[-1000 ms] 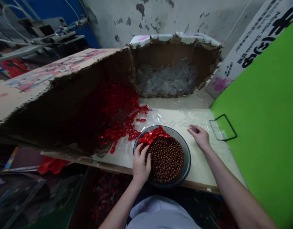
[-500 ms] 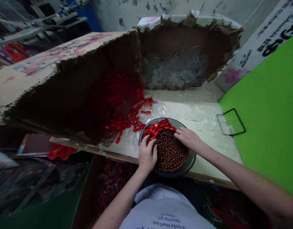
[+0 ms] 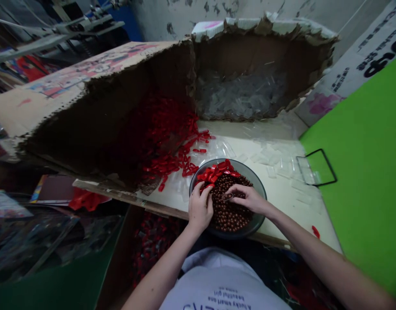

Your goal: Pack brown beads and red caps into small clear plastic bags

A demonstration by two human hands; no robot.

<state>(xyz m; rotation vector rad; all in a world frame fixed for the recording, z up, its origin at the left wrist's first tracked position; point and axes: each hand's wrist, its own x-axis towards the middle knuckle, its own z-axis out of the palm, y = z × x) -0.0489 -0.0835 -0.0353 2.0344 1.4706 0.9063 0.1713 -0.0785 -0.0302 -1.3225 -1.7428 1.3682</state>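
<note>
Many beads (image 3: 228, 220) and red pieces (image 3: 213, 173) remain in bowl (image 3: 258, 181) — left hand (image 3: 199, 209) half-curls, hold unclear — while right hand (image 3: 249, 199) pinches something small (image 3: 227, 196).

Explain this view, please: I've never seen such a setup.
You see a person's bare left hand and right hand; no robot does the handling. A head-worn camera looks forward and down at them. On the table stands a bowl of brown beads, with red pieces at its far left. Clear pieces lie to its right. The right fingers pinch a small thing over the beads; I can't tell what. The left hand is at the red pieces; whether it holds one is unclear.
</note>
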